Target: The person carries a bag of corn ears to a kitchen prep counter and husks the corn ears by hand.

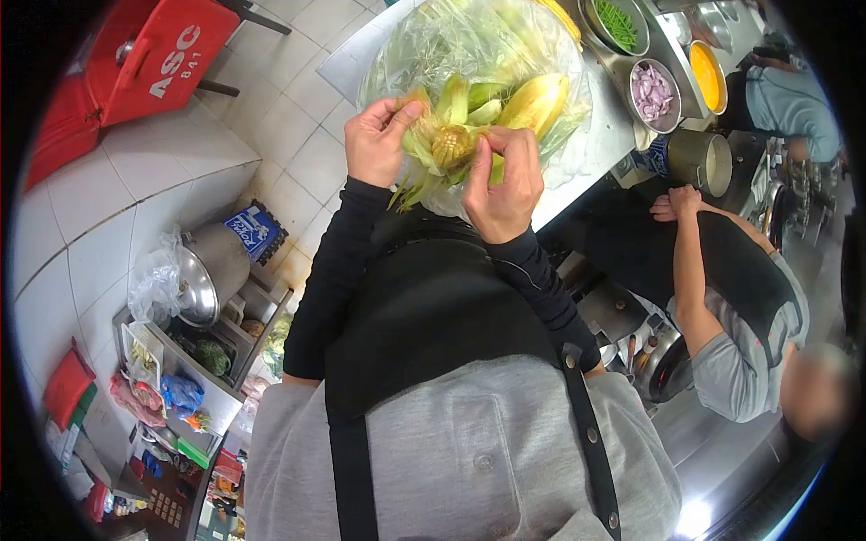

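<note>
A partly husked ear of corn (451, 144) is held between both hands, its kernels showing at the end toward me and green husk peeled back around it. My left hand (379, 140) pinches husk and pale silk at its left side, fingers closed. On the right side, my right hand (507, 180) grips a piece of husk beside the bare kernels between thumb and fingers. Another ear of corn (534, 104), yellowish and still wrapped in husk, lies just beyond my right hand. Both lie over a clear plastic bag (424, 45) with loose green husks in it.
The bag sits on a white table (606, 117). To the right stand a bowl of chopped purple onions (654, 90), a bowl of green beans (618, 25) and a bowl of orange liquid (707, 77). A co-worker (740, 352) stands near a large pot (690, 162). Left is a red box (153, 63).
</note>
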Demonstrator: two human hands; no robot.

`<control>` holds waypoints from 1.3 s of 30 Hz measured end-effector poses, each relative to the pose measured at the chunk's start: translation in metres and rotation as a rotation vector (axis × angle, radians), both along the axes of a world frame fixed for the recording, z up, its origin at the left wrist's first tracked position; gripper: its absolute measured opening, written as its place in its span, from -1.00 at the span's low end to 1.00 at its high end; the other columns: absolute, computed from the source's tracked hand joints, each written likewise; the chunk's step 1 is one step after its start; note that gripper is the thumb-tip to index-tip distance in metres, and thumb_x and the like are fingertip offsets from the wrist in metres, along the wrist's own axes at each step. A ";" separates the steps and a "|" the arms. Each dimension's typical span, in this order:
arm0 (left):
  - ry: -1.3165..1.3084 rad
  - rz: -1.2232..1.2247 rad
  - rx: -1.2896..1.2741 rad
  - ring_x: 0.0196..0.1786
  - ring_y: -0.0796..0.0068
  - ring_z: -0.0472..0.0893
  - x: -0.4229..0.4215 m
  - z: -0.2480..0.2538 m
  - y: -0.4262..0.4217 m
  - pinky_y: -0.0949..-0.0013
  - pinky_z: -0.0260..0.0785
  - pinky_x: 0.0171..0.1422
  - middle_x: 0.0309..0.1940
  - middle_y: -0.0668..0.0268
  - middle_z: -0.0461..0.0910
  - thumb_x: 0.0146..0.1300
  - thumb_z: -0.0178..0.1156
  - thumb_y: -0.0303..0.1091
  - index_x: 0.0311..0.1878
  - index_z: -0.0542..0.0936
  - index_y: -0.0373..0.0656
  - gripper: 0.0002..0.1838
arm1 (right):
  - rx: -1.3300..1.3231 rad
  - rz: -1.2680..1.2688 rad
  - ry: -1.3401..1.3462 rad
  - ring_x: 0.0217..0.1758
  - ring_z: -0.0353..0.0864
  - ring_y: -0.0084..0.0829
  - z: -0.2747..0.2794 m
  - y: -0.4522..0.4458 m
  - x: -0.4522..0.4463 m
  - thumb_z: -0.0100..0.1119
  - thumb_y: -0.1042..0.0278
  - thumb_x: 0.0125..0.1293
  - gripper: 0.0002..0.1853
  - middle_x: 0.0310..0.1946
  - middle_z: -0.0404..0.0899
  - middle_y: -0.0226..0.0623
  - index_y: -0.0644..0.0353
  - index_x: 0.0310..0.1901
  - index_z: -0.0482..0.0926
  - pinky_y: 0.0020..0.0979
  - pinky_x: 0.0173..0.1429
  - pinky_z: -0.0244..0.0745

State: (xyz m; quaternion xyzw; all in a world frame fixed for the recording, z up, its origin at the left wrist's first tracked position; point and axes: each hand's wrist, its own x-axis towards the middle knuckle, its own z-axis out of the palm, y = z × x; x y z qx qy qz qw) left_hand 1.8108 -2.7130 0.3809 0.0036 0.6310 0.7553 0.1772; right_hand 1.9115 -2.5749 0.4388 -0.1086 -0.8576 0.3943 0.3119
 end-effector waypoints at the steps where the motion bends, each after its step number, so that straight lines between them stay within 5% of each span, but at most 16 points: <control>1: -0.016 0.033 -0.009 -0.23 0.68 0.65 -0.001 -0.009 0.000 0.55 0.49 -0.09 -0.25 0.34 0.77 0.41 0.36 -0.43 -0.08 0.74 -0.37 -0.83 | 0.028 -0.019 -0.016 -0.22 0.56 0.03 -0.003 0.003 0.003 0.21 0.76 0.24 -0.84 -0.27 0.48 0.00 0.38 -0.19 0.48 -0.13 -0.13 0.49; 9: -0.236 0.257 0.039 -0.23 0.57 0.65 -0.011 -0.062 -0.014 0.47 0.50 -0.06 -0.24 0.26 0.75 0.43 0.32 -0.45 -0.10 0.70 -0.37 -0.85 | -0.016 -0.173 -0.149 -0.32 0.49 0.05 -0.044 0.022 0.043 0.21 0.75 0.25 -0.85 -0.35 0.40 0.00 0.37 -0.24 0.44 -0.14 -0.23 0.42; 11: -0.265 0.288 -0.110 -0.11 0.46 0.69 -0.017 -0.085 -0.030 0.39 0.55 0.07 -0.13 0.19 0.72 0.48 0.26 -0.44 -0.01 0.65 -0.36 -0.83 | -0.123 -0.258 -0.176 -0.41 0.58 -0.17 -0.067 0.026 0.057 0.22 0.68 0.34 -0.88 -0.41 0.47 -0.08 0.35 -0.29 0.46 -0.25 -0.32 0.46; 14: -0.359 0.387 0.220 0.02 0.40 0.67 -0.027 -0.113 -0.056 0.32 0.52 0.21 -0.02 0.19 0.68 0.52 0.21 -0.41 0.08 0.60 -0.38 -0.78 | -0.384 -0.273 -0.232 -0.45 0.63 -0.46 -0.091 0.024 0.066 0.21 0.57 0.45 -0.87 -0.43 0.57 -0.18 0.35 -0.29 0.50 -0.41 -0.33 0.55; 17: -0.369 0.156 0.340 0.12 0.35 0.64 -0.027 -0.096 -0.061 0.25 0.47 0.33 0.05 0.19 0.65 0.56 0.16 -0.36 0.20 0.55 -0.38 -0.70 | -0.472 -0.251 -0.105 -0.43 0.62 -0.52 -0.088 0.045 0.053 0.22 0.53 0.47 -0.89 -0.41 0.60 -0.24 0.37 -0.24 0.53 -0.45 -0.28 0.59; 23: -0.359 0.093 0.335 0.22 0.37 0.60 -0.012 -0.021 -0.049 0.17 0.42 0.44 0.13 0.19 0.62 0.58 0.13 -0.31 0.26 0.50 -0.31 -0.66 | -0.713 -0.040 -0.135 -0.02 0.58 -0.57 -0.068 0.051 0.045 0.22 0.44 0.52 -0.82 -0.05 0.60 -0.28 0.34 0.03 0.54 -0.48 0.05 0.55; 26: -0.275 0.038 0.225 0.28 0.37 0.57 -0.003 -0.013 -0.047 0.18 0.37 0.45 0.24 0.17 0.57 0.57 0.14 -0.31 0.36 0.46 -0.31 -0.59 | -0.777 0.013 -0.088 0.02 0.59 -0.49 -0.049 0.037 0.030 0.27 0.46 0.47 -0.81 0.02 0.59 -0.31 0.27 0.03 0.56 -0.45 0.01 0.53; 30: -0.166 -0.030 0.113 0.29 0.39 0.56 -0.004 -0.004 -0.038 0.22 0.34 0.45 0.24 0.15 0.58 0.48 0.26 -0.36 0.39 0.43 -0.32 -0.51 | -0.291 0.014 -0.123 -0.06 0.64 -0.25 0.017 0.035 0.006 0.29 0.56 0.28 -0.75 -0.07 0.59 -0.15 0.26 -0.01 0.59 -0.33 -0.05 0.56; 32: -0.047 -0.119 0.040 0.26 0.40 0.58 -0.004 -0.005 -0.037 0.25 0.37 0.42 0.23 0.15 0.59 0.44 0.32 -0.36 0.37 0.44 -0.34 -0.48 | -0.189 0.256 -0.100 -0.16 0.65 -0.42 0.077 0.028 -0.012 0.26 0.60 0.32 -0.81 -0.09 0.62 -0.21 0.30 -0.04 0.63 -0.44 -0.13 0.55; 35: 0.077 -0.207 -0.022 0.22 0.38 0.60 -0.014 -0.015 -0.029 0.29 0.43 0.35 0.22 0.13 0.60 0.38 0.40 -0.37 0.34 0.44 -0.35 -0.45 | -0.554 0.859 -0.105 -0.24 0.64 -0.40 0.159 -0.001 -0.029 0.23 0.60 0.28 -0.83 -0.17 0.64 -0.20 0.26 -0.10 0.65 -0.39 -0.17 0.54; 39: -0.047 -0.099 -0.105 0.13 0.38 0.66 -0.015 -0.012 -0.006 0.34 0.50 0.23 0.12 0.12 0.66 0.33 0.46 -0.32 0.28 0.48 -0.39 -0.43 | -0.556 1.111 -0.142 -0.26 0.66 -0.31 0.203 -0.040 -0.020 0.25 0.51 0.29 -0.84 -0.20 0.66 -0.15 0.29 -0.11 0.66 -0.34 -0.17 0.56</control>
